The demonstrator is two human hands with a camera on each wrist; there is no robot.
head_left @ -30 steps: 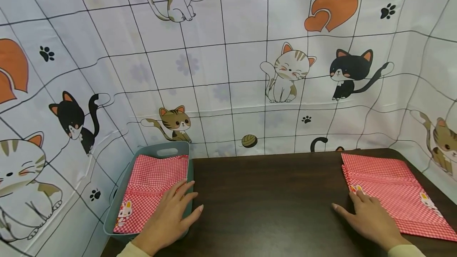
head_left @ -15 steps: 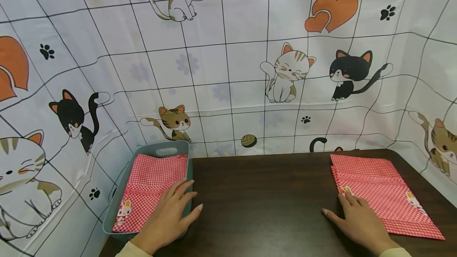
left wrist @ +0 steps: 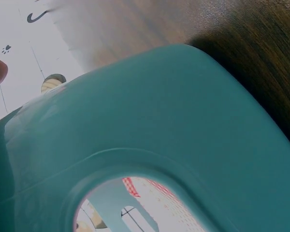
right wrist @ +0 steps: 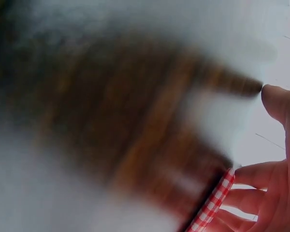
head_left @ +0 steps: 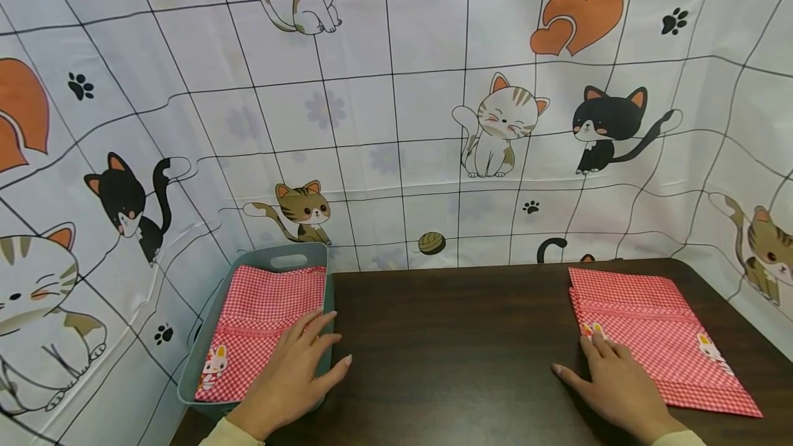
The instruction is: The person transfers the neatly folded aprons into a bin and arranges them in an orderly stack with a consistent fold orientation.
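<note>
My left hand [head_left: 288, 372] lies over the right side of a grey-green plastic basket [head_left: 330, 288], fingers spread and relaxed. Inside the basket is a folded red-and-white checked cloth [head_left: 272, 294] with a rabbit print. The left wrist view is mostly filled by the basket's outer wall [left wrist: 150, 116] and a handle hole. On the table's right, my right hand [head_left: 619, 380] touches the left edge of another folded checked cloth [head_left: 644, 319] with its fingertips, thumb held apart. In the right wrist view that cloth's edge [right wrist: 215, 200] meets the fingers; the rest is blurred.
A dark brown table [head_left: 446, 336] spreads between the two hands. Behind it and at both sides hangs a white curtain [head_left: 427, 109] printed with cats and grid lines. The basket stands close to the left side of the curtain.
My right hand and the checked cloth under its fingertips have slid left along the table, with the shift slowing toward now. My left hand and the basket stay almost still.
</note>
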